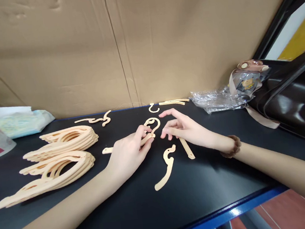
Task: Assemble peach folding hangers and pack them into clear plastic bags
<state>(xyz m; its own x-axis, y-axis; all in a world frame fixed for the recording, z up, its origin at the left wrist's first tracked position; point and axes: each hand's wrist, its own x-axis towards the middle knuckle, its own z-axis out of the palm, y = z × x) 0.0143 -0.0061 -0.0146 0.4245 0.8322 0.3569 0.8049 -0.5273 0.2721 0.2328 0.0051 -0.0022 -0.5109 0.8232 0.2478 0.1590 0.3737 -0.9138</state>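
My left hand [127,150] is closed around cream plastic parts of a folding clothes hanger, with the hook [156,123] standing up past the fingertips and a flat arm [107,150] jutting out on the left. Just right of the hook, my right hand [183,127] hovers with fingers curved and apart, holding nothing. Beneath it a straight strip [187,149] lies on the table, its far end hidden by the hand. A curved hanger arm [167,168] rests on the black tabletop between both hands, nearer the front.
Two stacks of folded hangers [64,143] lie at left. Toward the back are a loose hook [154,108], several strips [174,101] and curved pieces [95,119]. Clear plastic wrap [217,99], a bottle [247,78] and a black bag [296,94] stand at right; a tissue pack [23,121] is left.
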